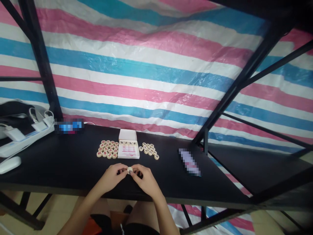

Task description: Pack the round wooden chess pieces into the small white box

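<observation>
Between the fingertips of both hands is a round xiangqi piece [129,170] with a black character facing up. My left hand [115,174] pinches it from the left, and my right hand [143,176] pinches it from the right, both near the table's front edge. Just beyond the hands lies a white box [128,156] with its lid [127,134] folded back. Several black-marked pieces [130,143] stand in a row along the box's far side. Red-marked pieces [107,149] sit in rows left of the box. Loose black-marked pieces [149,148] are grouped at its right.
A power strip [26,138] with plugged-in chargers and a white mouse [10,164] lie at the left of the black table [61,166]. Blurred-out items lie at the back left and at the right [189,162]. Black metal posts [217,107] and a striped sheet [137,68] stand behind.
</observation>
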{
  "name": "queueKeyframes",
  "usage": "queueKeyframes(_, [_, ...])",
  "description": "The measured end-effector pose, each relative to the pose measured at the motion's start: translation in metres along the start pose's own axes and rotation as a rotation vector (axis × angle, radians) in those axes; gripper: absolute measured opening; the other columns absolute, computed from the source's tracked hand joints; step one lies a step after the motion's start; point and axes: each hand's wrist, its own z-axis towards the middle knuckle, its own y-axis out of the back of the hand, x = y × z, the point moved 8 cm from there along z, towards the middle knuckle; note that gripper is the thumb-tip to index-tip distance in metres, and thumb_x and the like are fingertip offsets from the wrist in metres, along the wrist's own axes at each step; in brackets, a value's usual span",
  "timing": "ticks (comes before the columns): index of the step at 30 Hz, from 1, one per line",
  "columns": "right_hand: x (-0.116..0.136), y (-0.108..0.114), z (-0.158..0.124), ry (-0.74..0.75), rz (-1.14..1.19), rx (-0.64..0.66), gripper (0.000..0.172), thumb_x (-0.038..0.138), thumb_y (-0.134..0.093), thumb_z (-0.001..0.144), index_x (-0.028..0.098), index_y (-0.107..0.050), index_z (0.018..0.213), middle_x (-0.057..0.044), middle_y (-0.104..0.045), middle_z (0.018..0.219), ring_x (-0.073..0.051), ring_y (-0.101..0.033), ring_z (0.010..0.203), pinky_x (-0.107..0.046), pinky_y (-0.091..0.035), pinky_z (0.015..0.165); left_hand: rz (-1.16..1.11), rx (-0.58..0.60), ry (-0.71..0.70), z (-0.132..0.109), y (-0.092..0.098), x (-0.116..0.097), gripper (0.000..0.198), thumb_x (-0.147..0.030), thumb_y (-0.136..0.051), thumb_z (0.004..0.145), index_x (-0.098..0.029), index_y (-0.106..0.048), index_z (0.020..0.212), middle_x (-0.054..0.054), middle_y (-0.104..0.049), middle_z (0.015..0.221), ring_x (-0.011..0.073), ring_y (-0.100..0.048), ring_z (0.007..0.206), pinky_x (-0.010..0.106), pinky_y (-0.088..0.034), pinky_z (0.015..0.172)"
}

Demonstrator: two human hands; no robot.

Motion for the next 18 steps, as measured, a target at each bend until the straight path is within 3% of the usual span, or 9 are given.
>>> queueKeyframes(6, [-0.0083, -0.0004, 0.0005, -0.056, 0.025, -0.009, 0.011, 0.023, -0.055, 0.086, 0.021, -0.064, 0.091, 0.004, -0.059, 0.061, -0.011, -0.052, 0.057, -0.022, -0.037, 0.058, -0.065, -0.007, 0.051, 0.0007, 0.0003, 0.0022, 0.029, -0.035, -0.051, 0.084, -0.018, -0.068, 0.1, 0.003, -0.071, 0.084, 0.0172, -0.061, 0.074, 0.024, -0.044, 0.067])
queueKeyframes(10, [-0.0072, 0.001, -0.0004, -0.044, 0.082, -0.015, 0.014, 0.021, -0.055, 0.086, 0.022, -0.064, 0.096, 0.002, -0.067, 0.074, -0.013, -0.059, 0.068, -0.022, -0.041, 0.063, -0.075, -0.016, 0.07, 0.0016, 0.0001, 0.0047, 0.033, -0.041, -0.054, 0.083, -0.018, -0.069, 0.1, 0.004, -0.071, 0.084, 0.0187, -0.062, 0.075, 0.026, -0.045, 0.069])
queueKeyframes(14, [-0.0025, 0.0001, -0.0009, -0.005, 0.092, 0.007, 0.014, 0.023, -0.058, 0.084, 0.023, -0.064, 0.096, 0.0, -0.069, 0.088, -0.015, -0.063, 0.08, -0.023, -0.043, 0.068, -0.142, 0.008, 0.048, 0.0025, -0.0025, 0.0046, 0.024, -0.031, -0.056, 0.081, -0.019, -0.066, 0.099, 0.002, -0.072, 0.084, 0.0174, -0.063, 0.076, 0.024, -0.044, 0.067])
queueKeyframes(18, [-0.0059, -0.0015, -0.0012, -0.045, 0.083, 0.018, 0.015, 0.029, -0.056, 0.086, 0.023, -0.062, 0.098, 0.0, -0.07, 0.085, -0.015, -0.063, 0.078, -0.024, -0.043, 0.067, -0.13, 0.002, 0.03, 0.0022, -0.0021, 0.0028, 0.02, -0.022, -0.056, 0.077, -0.02, -0.062, 0.096, 0.0, -0.071, 0.084, 0.0148, -0.061, 0.071, 0.023, -0.043, 0.064])
